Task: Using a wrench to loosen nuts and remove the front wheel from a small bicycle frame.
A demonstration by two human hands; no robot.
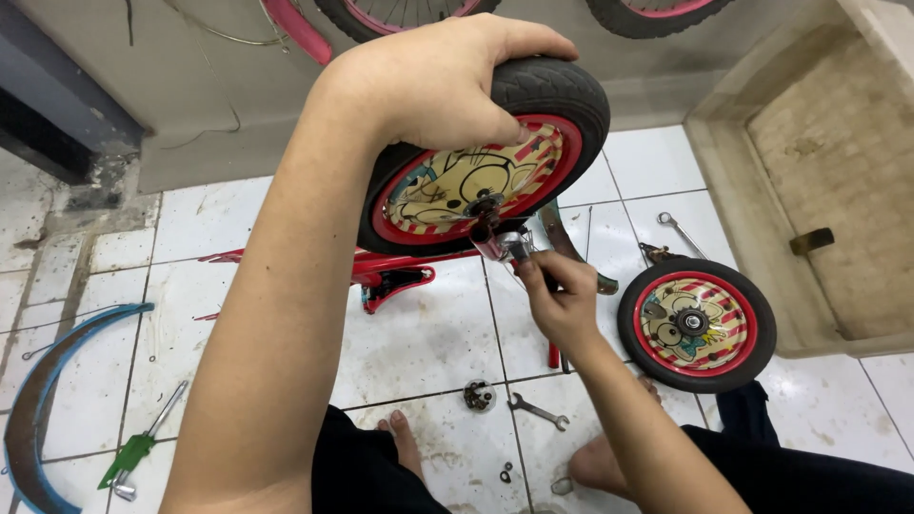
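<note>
A: Where is the left hand [433, 86]?

B: It is closed over the top of a small wheel [486, 157] with a black tyre and a red rim, and it holds the wheel up above the tiled floor [419, 333].

A: And the right hand [560, 300]?

B: Its fingers are curled around a shiny metal part [503, 244] just under the wheel's hub. I cannot tell exactly what the part is.

A: What lies around?

B: A second small wheel [696, 325] lies flat on the floor to the right. A red frame [395, 271] is under the held wheel. A small wrench [536, 410] lies near the bare feet, and a blue mudguard [43, 400] is far left.
</note>
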